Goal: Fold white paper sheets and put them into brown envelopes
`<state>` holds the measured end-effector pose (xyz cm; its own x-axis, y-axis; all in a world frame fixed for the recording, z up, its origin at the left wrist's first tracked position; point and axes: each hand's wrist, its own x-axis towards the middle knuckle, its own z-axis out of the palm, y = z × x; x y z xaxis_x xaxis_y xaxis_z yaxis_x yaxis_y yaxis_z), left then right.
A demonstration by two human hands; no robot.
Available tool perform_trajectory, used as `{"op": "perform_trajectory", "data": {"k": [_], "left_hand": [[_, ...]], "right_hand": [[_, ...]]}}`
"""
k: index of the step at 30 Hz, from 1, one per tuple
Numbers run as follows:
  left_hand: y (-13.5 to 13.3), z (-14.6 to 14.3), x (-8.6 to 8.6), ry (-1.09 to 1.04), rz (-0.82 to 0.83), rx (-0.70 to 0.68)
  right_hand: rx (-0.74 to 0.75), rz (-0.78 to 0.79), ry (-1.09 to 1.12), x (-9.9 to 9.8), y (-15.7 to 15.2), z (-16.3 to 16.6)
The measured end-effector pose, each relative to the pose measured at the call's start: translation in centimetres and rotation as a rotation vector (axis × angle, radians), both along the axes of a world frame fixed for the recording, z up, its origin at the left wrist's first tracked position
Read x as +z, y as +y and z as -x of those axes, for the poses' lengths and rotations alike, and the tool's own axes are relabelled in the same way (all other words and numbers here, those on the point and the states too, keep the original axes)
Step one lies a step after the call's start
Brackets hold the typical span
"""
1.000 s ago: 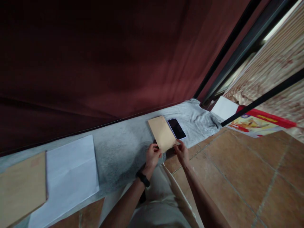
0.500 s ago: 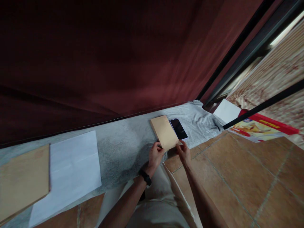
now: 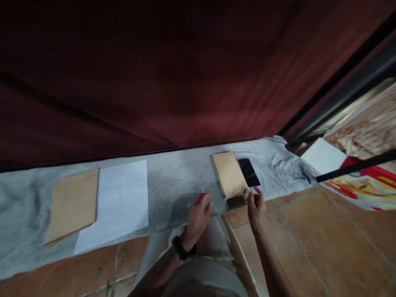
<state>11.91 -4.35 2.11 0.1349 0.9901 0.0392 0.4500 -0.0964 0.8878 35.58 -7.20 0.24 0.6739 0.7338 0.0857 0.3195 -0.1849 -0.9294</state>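
Note:
A thick tan rectangular stack (image 3: 230,175), perhaps brown paper or envelopes, lies on the grey cloth (image 3: 179,173) in front of me. Close along its right side is a phone (image 3: 249,172) with a dark screen. My left hand (image 3: 199,214), with a black band at the wrist, hovers left of the stack's near end, holding nothing, its fingers apart. At the stack's near right corner is my right hand (image 3: 256,209), fingers partly bent and apart; whether a fingertip touches the corner I cannot tell.
To the left, a tan sheet or folder (image 3: 74,202) partly covers a white paper sheet (image 3: 123,202). A dark red curtain (image 3: 173,103) hangs behind the cloth. At right are a black bar (image 3: 355,167), a white box (image 3: 323,156) and a red-yellow package (image 3: 368,185) by the tiled floor (image 3: 303,222).
My left hand has let go of the tan stack and drawn back to the left. My right hand's fingers have loosened at its corner. The view has turned left.

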Motion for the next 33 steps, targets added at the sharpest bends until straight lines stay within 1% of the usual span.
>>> {"op": "perform_trajectory", "data": {"k": [2,3,6,8,11,12,13,16,18,20,23,27,30,33], "left_hand": [[-1.0,3.8,0.2,0.180,-0.137,0.028],[-1.5,5.8,0.2,0.273,-0.192,0.053],[-3.1,11.6,-0.2,0.549,-0.298,0.195],[-4.3,15.0,-0.8,0.704,-0.309,0.312],[-5.9,18.9,-2.0,0.854,-0.243,0.436],[-6.3,19.9,-2.4,0.883,-0.214,0.457],[-6.6,20.7,-2.7,0.904,-0.190,0.449],[-7.0,22.1,-3.2,0.946,-0.134,0.381],[-6.8,22.2,-3.2,0.961,-0.116,0.336],[-6.6,22.0,-3.0,0.969,-0.120,0.285],[-6.4,21.7,-2.7,0.978,-0.132,0.206],[-6.5,21.9,-2.4,0.913,-0.146,0.129],[-6.6,21.9,-2.0,0.841,-0.146,0.130],[-6.4,21.2,-1.4,0.786,-0.156,0.216]], "right_hand": [[0.081,-0.037,0.025,0.2,-0.3,1.2],[0.152,-0.041,0.051,0.2,-0.4,2.1],[0.369,-0.029,0.106,-0.3,-0.3,5.6],[0.473,-0.012,0.111,-0.7,0.0,8.3],[0.595,0.002,0.089,-1.2,0.8,12.3],[0.633,-0.003,0.076,-1.3,1.1,13.4],[0.673,-0.005,0.064,-1.4,1.3,14.5],[0.786,0.022,0.004,-1.5,1.9,16.8],[0.819,0.043,-0.068,-1.7,2.0,17.5],[0.833,0.043,-0.131,-1.8,1.9,17.7],[0.861,0.026,-0.167,-2.1,1.8,17.5],[0.844,0.018,-0.196,-2.1,1.7,17.5],[0.830,0.015,-0.218,-2.1,1.7,17.7],[0.826,0.009,-0.229,-2.2,1.7,17.8]]}}
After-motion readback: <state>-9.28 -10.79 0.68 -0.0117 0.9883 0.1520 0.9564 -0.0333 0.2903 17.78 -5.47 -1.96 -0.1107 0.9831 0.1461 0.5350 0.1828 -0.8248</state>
